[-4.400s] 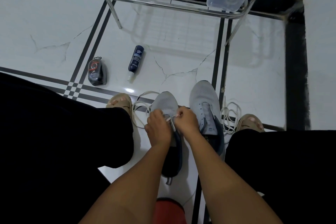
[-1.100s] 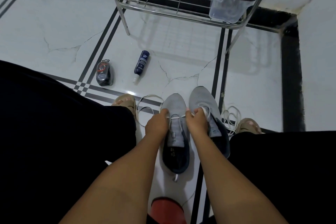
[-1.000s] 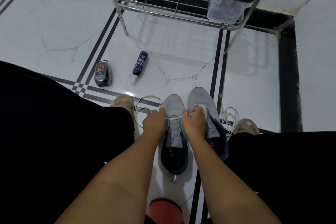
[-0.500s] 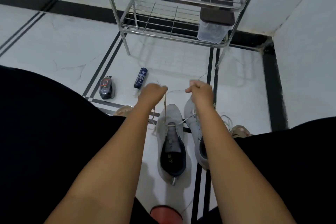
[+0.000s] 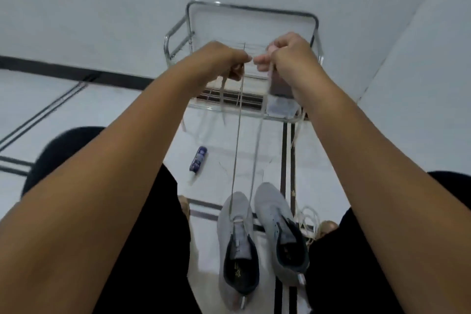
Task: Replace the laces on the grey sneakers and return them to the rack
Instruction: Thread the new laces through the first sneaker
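Lacing has barely begun: left hand point(image 5: 224, 64) and right hand point(image 5: 283, 56) each pinch an end of the pale flat lace point(image 5: 235, 150), threaded only through the left grey mesh sneaker's point(image 5: 235, 242) lowest eyelets; its mate point(image 5: 277, 227) is unlaced

Both bare arms outstretched and raised — left hand point(image 5: 224, 61) and right hand point(image 5: 288, 55) fisted, knuckles nearly touching.
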### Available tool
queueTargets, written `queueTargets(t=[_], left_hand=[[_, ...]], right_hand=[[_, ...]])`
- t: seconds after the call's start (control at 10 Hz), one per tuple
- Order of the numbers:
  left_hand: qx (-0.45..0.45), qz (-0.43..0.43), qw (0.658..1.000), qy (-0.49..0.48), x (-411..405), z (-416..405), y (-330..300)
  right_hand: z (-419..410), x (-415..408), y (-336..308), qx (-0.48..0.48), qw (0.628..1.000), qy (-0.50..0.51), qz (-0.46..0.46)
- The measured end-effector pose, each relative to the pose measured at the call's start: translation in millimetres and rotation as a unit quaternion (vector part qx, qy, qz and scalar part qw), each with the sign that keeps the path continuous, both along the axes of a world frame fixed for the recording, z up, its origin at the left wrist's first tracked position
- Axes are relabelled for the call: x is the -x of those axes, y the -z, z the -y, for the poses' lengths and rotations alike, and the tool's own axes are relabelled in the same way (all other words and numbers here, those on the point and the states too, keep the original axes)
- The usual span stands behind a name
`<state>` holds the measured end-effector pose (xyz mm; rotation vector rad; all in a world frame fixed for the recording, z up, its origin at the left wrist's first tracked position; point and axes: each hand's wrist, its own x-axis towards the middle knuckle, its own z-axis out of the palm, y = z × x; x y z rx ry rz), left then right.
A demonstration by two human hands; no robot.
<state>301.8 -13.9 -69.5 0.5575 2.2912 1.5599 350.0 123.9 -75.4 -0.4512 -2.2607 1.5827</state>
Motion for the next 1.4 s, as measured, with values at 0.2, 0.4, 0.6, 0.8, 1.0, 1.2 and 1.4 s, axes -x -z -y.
queueTargets(t=[0.2,0.4,0.6,0.8,1.0,1.2,1.4], left_hand=[[-0.098,0.013,0.993,0.063,4.6,11.0,-25.2],[-0.182,0.031,0.980,0.078,-2.1,10.9,-18.5],[-0.139,0.043,0.969,-0.199,-3.0,-6.4,41.8],[0.255,0.200,0.911,-0.256,-28.5,6.1,233.1],[0.290,0.337,0.873,-0.202,-117.1,15.4,344.3],[0.311,0.318,0.882,-0.157,-140.3,9.6,368.6],[0.334,0.316,0.874,-0.155,-133.7,18.2,380.0]], right_hand=[[-8.5,-14.3,-19.2,-0.041,0.997,-0.060,-0.011],[-19.7,-23.8,-20.4,0.017,0.998,-0.060,-0.022],[-24.0,-7.1,54.1,0.011,0.994,0.041,0.101],[-15.3,-41.6,210.4,-0.057,0.920,0.095,0.375],[22.7,-87.0,316.4,0.111,0.872,0.088,0.468],[35.2,-91.9,357.7,0.193,0.864,0.104,0.453],[32.3,-75.8,373.0,0.236,0.844,0.135,0.463]])
